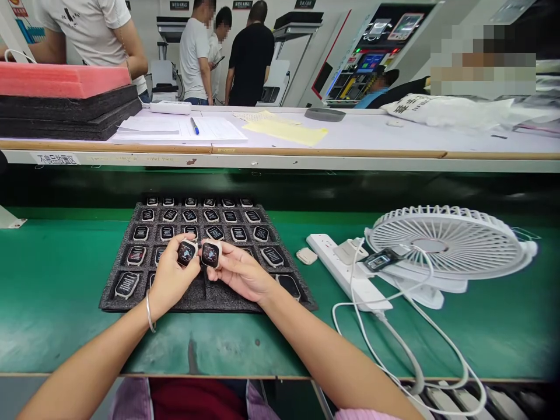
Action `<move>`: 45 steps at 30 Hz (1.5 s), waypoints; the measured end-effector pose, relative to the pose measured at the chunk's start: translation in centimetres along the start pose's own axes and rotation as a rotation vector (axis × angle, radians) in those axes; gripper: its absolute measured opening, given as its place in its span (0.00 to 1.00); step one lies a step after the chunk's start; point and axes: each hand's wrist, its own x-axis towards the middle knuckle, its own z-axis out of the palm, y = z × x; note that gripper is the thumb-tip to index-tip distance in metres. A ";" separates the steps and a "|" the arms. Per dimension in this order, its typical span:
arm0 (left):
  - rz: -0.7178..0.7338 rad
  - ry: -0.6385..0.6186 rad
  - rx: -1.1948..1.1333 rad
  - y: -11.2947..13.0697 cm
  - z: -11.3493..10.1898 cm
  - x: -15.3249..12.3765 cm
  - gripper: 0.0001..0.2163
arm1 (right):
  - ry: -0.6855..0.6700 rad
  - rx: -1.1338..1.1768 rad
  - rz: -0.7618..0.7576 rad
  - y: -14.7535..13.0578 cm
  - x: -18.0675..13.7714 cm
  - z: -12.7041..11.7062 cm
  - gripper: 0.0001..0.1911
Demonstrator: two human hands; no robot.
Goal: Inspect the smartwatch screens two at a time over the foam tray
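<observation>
So both hands are up over the near middle of a black foam tray with rows of square pockets [131,256] sitting on the green-topped desk [52,291]. The left hand [171,279] has its fingers curled shut around a small smartwatch body with a pale case and dark lit screen [186,252], and there's a thin silver bangle [149,312] on that wrist. The right hand [238,272] is pinching a second pale-cased smartwatch body [210,255] between thumb and fingertips, screen facing up. The two pieces are just beside each other, almost touching, right above the tray's centre.

Most pockets around them hold more of the same watch bodies, screens up, running off toward 12 o'clock.

Off at 3 o'clock from the hands there's a white power strip [345,271] with white cables [394,350] looping toward the near edge, and beyond that a white round desk fan lying face up [446,242]. At 12 o'clock a raised white shelf [394,137] carries papers with a blue pen [195,126] and, at 10 o'clock, a stack of black and pink foam sheets [65,105]. A few people stand in the background behind it.
</observation>
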 end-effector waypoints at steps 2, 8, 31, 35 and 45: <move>0.002 0.004 0.017 0.0 0.1 0.0 0.19 | -0.019 0.003 0.000 0.0 -0.1 0.0 0.24; 0.021 -0.001 0.059 0.0 0.1 0.0 0.18 | -0.039 -0.024 -0.010 0.1 -0.2 -0.2 0.24; 0.042 0.002 0.070 0.0 0.1 0.0 0.17 | -0.029 -0.011 0.004 0.0 -0.1 -0.1 0.25; 0.026 -0.001 0.067 0.0 0.2 0.0 0.18 | -0.023 -0.007 0.004 0.0 0.0 -0.1 0.25; 0.036 0.001 0.050 -0.4 0.1 0.2 0.17 | -0.034 -0.021 -0.003 0.1 0.0 -0.3 0.24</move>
